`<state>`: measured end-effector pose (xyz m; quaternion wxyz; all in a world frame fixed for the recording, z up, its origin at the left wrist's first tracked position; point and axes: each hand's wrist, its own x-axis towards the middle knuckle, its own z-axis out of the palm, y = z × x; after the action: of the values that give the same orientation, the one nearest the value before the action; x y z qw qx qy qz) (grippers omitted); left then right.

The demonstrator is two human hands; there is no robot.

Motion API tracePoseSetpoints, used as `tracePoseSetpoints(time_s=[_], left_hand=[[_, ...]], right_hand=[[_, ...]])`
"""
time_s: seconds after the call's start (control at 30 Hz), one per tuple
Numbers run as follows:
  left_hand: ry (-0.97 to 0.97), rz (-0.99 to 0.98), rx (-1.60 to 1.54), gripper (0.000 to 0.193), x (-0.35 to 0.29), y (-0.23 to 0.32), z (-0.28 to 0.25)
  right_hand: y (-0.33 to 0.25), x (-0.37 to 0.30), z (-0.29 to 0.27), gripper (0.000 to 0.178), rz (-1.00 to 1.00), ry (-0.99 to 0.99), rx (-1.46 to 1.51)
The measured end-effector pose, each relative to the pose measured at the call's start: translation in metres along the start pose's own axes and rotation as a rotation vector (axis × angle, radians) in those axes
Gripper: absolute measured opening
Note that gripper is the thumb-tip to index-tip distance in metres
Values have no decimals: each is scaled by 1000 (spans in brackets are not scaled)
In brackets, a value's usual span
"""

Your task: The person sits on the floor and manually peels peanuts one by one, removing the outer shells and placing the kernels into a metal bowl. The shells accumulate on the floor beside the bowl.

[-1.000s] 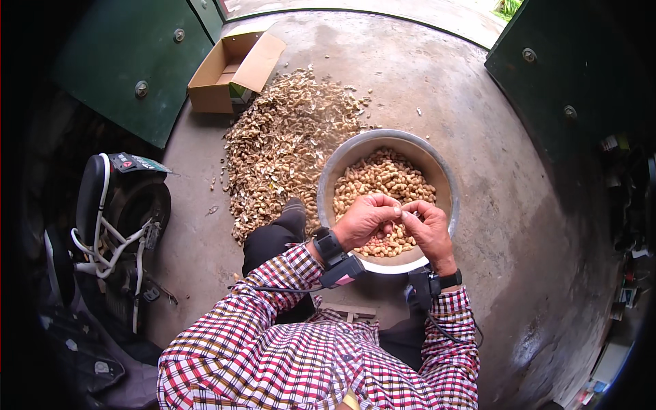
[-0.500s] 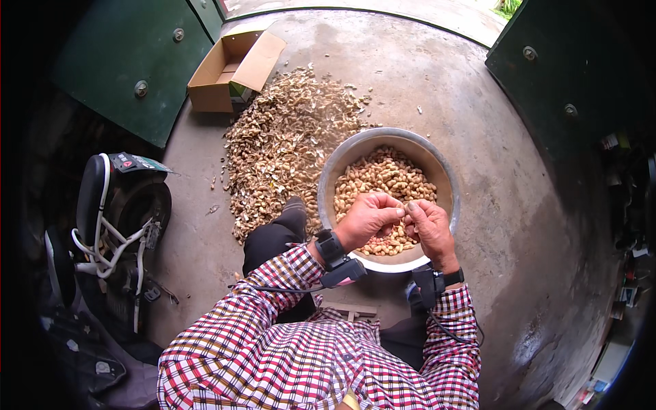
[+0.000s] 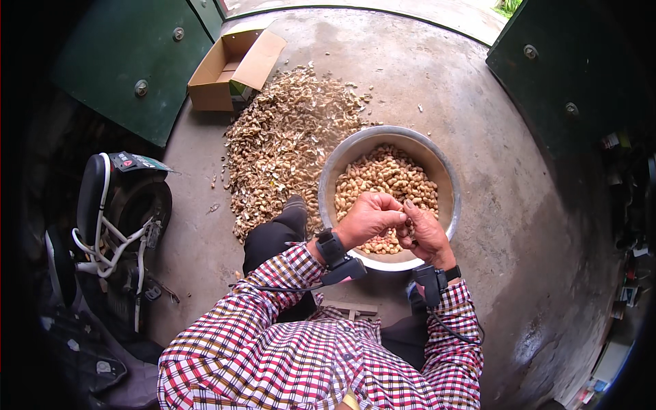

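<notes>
A wide metal basin (image 3: 449,179) holds a heap of unshelled peanuts (image 3: 383,172), with some reddish kernels near its close side. Over the near part of that heap, my left hand (image 3: 372,220) and my right hand (image 3: 427,231) meet at the fingertips. Thumb and forefinger are pinched together on the left; the right thumb points up with its fingers curled in. Whatever lies between the fingertips is too small and hidden to make out. Black straps with small devices circle both wrists.
A broad pile of empty peanut shells (image 3: 283,147) spreads on the concrete floor left of the basin, my foot (image 3: 295,208) at its edge. Behind it stands an open cardboard box (image 3: 212,96). A small white-framed vehicle (image 3: 102,232) is at left; green doors (image 3: 137,61) flank the doorway.
My right hand has turned a little and its thumb now stands more upright. The fingertips of both hands stay together over the basin.
</notes>
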<state>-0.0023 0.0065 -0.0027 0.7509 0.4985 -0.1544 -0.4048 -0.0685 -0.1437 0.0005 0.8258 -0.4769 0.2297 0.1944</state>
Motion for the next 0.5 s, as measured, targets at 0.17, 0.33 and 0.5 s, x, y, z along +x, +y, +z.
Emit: tracePoseSetpoints(time_s=[0.17, 0.33, 0.5], left_hand=[[-18, -65, -131, 11, 0, 3, -1], [7, -162, -357, 13, 2, 0, -2], [140, -160, -259, 10, 4, 3, -3]], right_hand=[[0, -4, 3, 28, -10, -45, 210], [-5, -8, 6, 23, -26, -61, 214], [-5, -9, 3, 17, -152, 25, 157]])
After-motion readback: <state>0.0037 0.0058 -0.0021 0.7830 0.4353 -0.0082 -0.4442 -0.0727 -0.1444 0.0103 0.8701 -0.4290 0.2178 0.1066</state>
